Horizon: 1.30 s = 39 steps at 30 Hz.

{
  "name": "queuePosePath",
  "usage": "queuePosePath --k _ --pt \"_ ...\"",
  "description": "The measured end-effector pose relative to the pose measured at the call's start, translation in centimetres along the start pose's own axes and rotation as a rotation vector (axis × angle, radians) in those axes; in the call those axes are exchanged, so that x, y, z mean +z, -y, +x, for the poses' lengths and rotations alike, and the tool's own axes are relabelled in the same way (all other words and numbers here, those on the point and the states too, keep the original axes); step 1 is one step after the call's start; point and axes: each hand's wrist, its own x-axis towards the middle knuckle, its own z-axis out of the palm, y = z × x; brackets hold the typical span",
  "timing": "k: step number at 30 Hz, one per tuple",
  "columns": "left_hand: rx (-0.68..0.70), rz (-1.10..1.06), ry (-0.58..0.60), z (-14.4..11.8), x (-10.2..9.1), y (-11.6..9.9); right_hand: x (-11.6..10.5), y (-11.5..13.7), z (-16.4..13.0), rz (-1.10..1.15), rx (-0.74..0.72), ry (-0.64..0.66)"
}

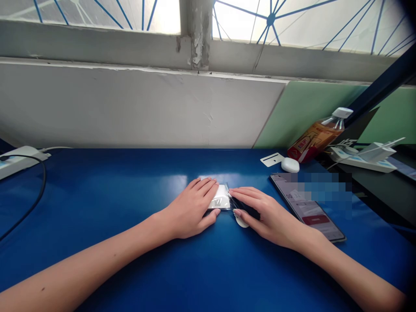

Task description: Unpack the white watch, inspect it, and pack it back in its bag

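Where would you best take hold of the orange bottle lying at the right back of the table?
Grip the orange bottle around its labelled middle, coming from above. It lies tilted on its side, white cap up and to the right, so the broad body is exposed, while the neck sits close to the clutter beside it.

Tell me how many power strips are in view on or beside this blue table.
2. One white power strip lies at the table's far left edge with a black cable; another power strip sits at the far right, past the bottle. Others may lie out of frame.
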Motion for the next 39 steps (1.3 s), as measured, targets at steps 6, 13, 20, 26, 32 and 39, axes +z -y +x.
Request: queuePosePath --k 6,13,20,26,32,39 --pt "-0.001 0.002 0.003 0.08 0.05 -0.05 0.0 -0.04 -0.05 -0.016 0.005 0.017" --pt "0.001 -0.015 -0.017 0.0 0.18 0.01 0.03 0.02 -0.12 -0.02 -0.012 -0.019" --pt "-0.004 -0.028 -0.026 0.04 0.17 0.0 -0.11 0.16 -0.19 -0.025 -0.021 -0.025" --pt "-0.004 -0.04 -0.034 0.0 0.2 0.02 -0.08 0.12 -0.24 -0.045 -0.001 0.0" --pt "-0.004 -0.032 -0.029 -0.03 0.21 0.02 -0.2 0.12 -0.17 -0.032 -0.004 0.0" --pt "-0.002 -0.044 -0.04 0.01 0.25 0.03 -0.16 0.1 -0.2 -0.019 -0.018 -0.029"
